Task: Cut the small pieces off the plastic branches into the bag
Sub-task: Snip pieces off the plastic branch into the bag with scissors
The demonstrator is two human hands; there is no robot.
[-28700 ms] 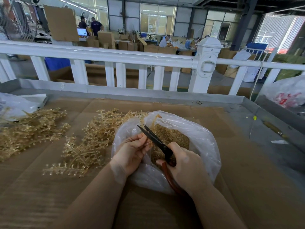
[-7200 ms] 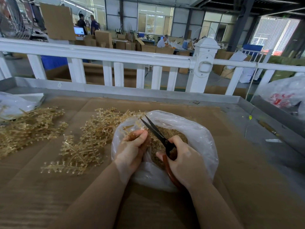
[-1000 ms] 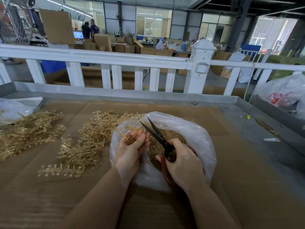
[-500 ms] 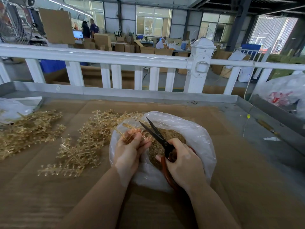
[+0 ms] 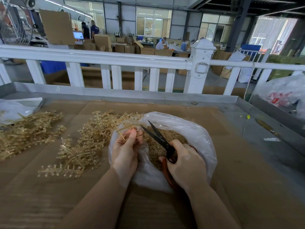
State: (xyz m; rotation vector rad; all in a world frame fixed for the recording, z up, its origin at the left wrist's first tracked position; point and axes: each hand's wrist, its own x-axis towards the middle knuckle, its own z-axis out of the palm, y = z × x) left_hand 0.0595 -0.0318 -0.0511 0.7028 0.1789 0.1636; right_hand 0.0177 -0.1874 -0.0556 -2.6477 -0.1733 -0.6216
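Markings: red print shows through a clear sack (image 5: 283, 95) at far right, too blurred to read; no other writing is legible.

Surface: table (image 5: 231, 162) lined with brown cardboard sheet, grey metal rim on the far and right sides. Behind the rim runs a white railing (image 5: 105, 57) with a capped post.

Room: factory hall with large windows, stacked cartons (image 5: 102, 41), a lit monitor (image 5: 78, 35) and several people in the distance.

Container: clear plastic bag (image 5: 189, 129), mouth open, lying at table centre and holding a bed of small amber cut pieces (image 5: 155, 152).

Stock: loose amber plastic branches (image 5: 89, 139) heaped just left of the bag; a second heap (image 5: 28, 131) well apart at far left, beside crumpled clear plastic (image 5: 13, 109).

Left hand (image 5: 126, 149): at the bag's left edge, grip closed around one branch (image 5: 125, 127), whose stems stick up above the fingers over the bag mouth.

Right hand (image 5: 184, 162): over the bag, grip wrapped around the red handles of the scissors (image 5: 156, 137). Black blades parted in a narrow V, tips pointing up-left, just beside the held branch; whether they touch it cannot be told.
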